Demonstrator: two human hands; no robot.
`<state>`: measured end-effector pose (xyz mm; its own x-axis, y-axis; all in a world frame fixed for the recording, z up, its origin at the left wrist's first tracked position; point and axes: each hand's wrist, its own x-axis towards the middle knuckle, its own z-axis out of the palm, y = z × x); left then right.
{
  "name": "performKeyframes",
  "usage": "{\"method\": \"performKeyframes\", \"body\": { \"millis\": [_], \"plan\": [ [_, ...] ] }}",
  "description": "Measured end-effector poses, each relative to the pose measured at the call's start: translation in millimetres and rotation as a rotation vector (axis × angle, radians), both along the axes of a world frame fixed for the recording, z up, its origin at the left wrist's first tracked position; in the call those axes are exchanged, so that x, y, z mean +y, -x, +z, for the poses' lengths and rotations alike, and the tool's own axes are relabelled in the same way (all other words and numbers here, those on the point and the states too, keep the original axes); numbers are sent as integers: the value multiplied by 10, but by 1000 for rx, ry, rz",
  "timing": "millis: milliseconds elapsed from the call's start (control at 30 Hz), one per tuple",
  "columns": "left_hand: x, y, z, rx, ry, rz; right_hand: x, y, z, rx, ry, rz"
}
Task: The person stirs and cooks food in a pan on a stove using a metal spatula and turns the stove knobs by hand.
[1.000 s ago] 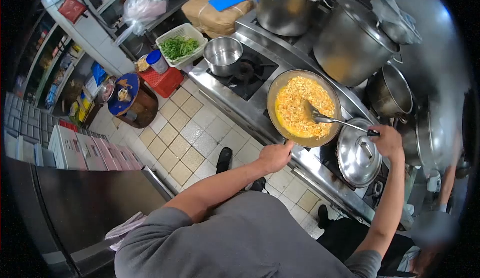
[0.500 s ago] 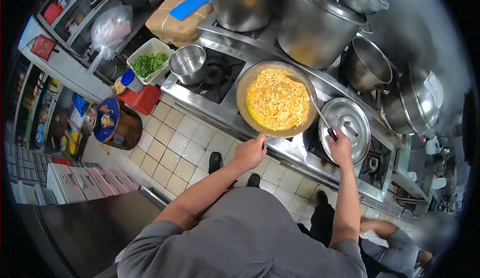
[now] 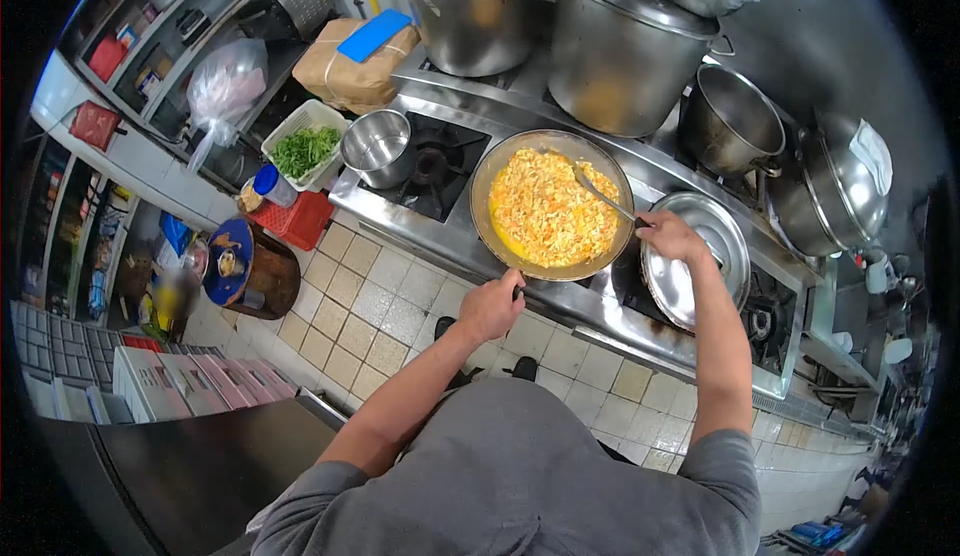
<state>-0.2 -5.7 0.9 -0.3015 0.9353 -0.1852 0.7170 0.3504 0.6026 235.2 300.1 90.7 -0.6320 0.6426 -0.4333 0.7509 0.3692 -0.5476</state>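
A wide frying pan (image 3: 477, 211) on the steel stove holds a loose mass of chopped, scrambled-egg-like food (image 3: 550, 211), with yellow liquid along its left side. My left hand (image 3: 490, 308) is closed around the pan's handle at the near edge. In my right hand (image 3: 673, 237) is the dark handle of a long metal cooking spoon (image 3: 603, 196). The spoon reaches over the pan's right rim, its head partly buried in the food near the far side. Below my right hand, a round metal lid (image 3: 735, 246) lies on the stove, partly covered by my wrist.
Large stockpots (image 3: 640, 56) stand along the back, with a deep pot (image 3: 730, 121) to their right. A small saucepan (image 3: 378, 146) sits by the left burner (image 3: 433, 163). Further left are a tub of chopped greens (image 3: 305, 151) and a red crate (image 3: 300, 221).
My right hand has moved up and slightly left, swinging the spoon to a flatter angle with its head further up and left in the food. My left hand stays on the pan handle.
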Motion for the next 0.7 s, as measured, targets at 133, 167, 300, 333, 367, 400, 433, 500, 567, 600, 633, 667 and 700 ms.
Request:
{"method": "performKeyframes", "body": {
  "millis": [133, 167, 300, 333, 367, 400, 433, 500, 567, 600, 633, 667, 700],
  "plan": [
    [7, 12, -45, -8, -29, 7, -129, -352, 74, 169, -87, 77],
    [2, 17, -42, -7, -26, 4, -215, -425, 167, 196, -159, 69],
    [-1, 42, -83, 8, -29, -14, -487, -544, 491, 170, -253, 6],
    [-7, 43, -89, 7, -28, -22, -511, -569, 484, 162, -347, 13],
    [-10, 47, -91, 3, -32, -24, -537, -540, 466, 161, -349, 5],
    [-7, 50, -91, 0, -38, -25, -590, -437, 478, 55, -434, -29],
    [-7, 50, -93, 1, -40, -30, -620, -381, 478, -52, -516, -64],
    [-11, 61, -98, 16, -21, -35, -580, -341, 263, -142, -551, -98],
    [-17, 65, -93, 14, -22, -43, -378, -414, -355, -243, -547, -112],
    [-10, 73, -91, 10, -19, -46, -333, -457, -683, -243, -551, -116],
    [1, 83, -99, 10, -22, -49, -338, -506, -964, -87, -401, -61],
    [-7, 86, -117, 4, -40, -56, -395, -561, -1094, 65, -247, -6],
    [-11, 86, -126, -2, -59, -63, -574, -487, -919, 96, -1, -182]
  ]
}}
